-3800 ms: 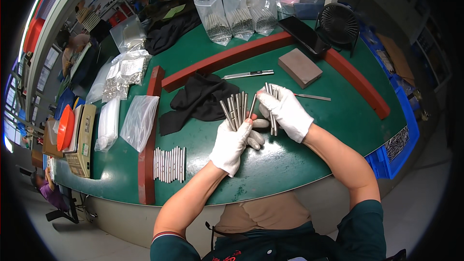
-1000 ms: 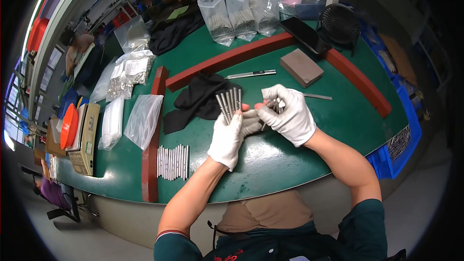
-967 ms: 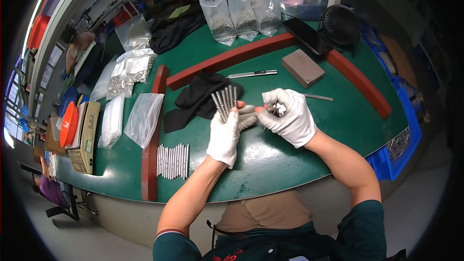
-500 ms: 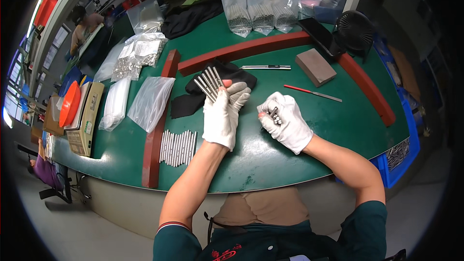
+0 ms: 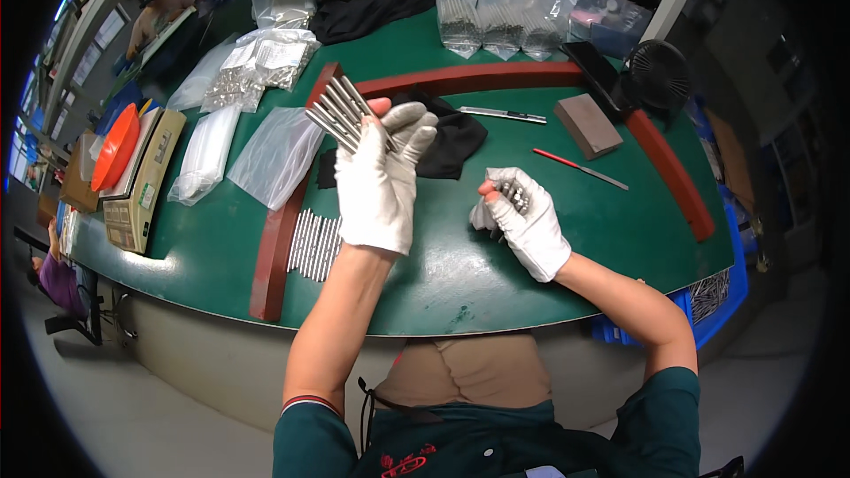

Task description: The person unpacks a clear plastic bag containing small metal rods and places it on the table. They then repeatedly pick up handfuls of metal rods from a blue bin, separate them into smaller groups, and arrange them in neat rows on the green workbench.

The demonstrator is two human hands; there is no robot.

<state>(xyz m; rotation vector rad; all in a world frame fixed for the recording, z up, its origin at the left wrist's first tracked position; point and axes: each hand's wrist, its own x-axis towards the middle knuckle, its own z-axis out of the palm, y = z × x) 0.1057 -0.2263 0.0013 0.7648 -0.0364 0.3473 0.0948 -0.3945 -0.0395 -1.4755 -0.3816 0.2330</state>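
My left hand (image 5: 381, 190), in a white glove with the thumb tip bare, holds a fanned set of metal rods (image 5: 341, 113) raised above the table. In my right hand (image 5: 529, 226), gloved the same way, a bundle of metal rods (image 5: 516, 197) is gripped with the rod ends showing past the fingers. Below and left of my left wrist, a row of similar metal rods (image 5: 312, 246) lies side by side against a red bar (image 5: 268, 279). A black cloth (image 5: 456, 146) lies behind my left hand, partly covered by it.
On the green table (image 5: 443, 274) are a utility knife (image 5: 503, 114), a red-handled file (image 5: 580, 168), a brown block (image 5: 588, 126) and a black fan (image 5: 657, 73). Bags of rods (image 5: 503, 22) stand at the back. Left are plastic bags (image 5: 276, 155) and a scale (image 5: 142, 190). A blue bin (image 5: 735, 288) sits right.
My left hand has moved left and the rods in it tilt further left. My right hand has turned slightly, still gripping its bundle. The whole view has shifted a little.
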